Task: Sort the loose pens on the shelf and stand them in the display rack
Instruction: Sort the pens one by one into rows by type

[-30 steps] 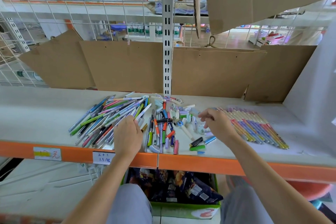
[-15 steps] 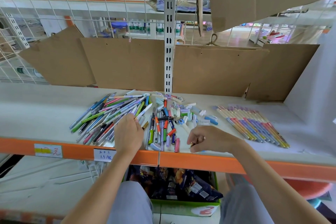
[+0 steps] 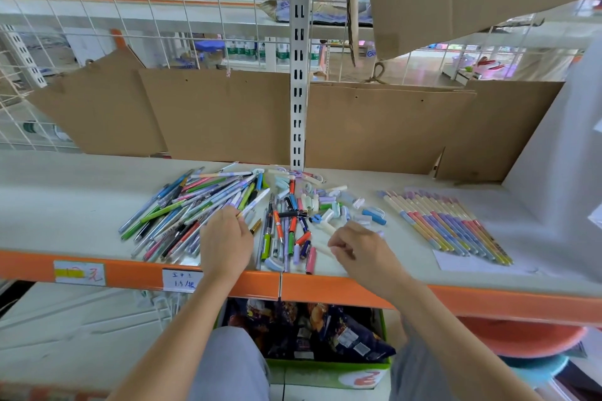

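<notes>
Right hand now farther right, off pens.

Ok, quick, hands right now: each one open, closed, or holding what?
Left hand: closed, pinching a white pen at the loose pile's edge.
Right hand: fingers curled; whether it holds anything cannot be told.

Readable text is sparse. White handwritten tag on the orange shelf edge, lower left of centre: partly legible, looks like "1.5 /". Yellow-marked tag further left has a red scrawl, unreadable. Water bottle labels at upper centre: too small.
</notes>
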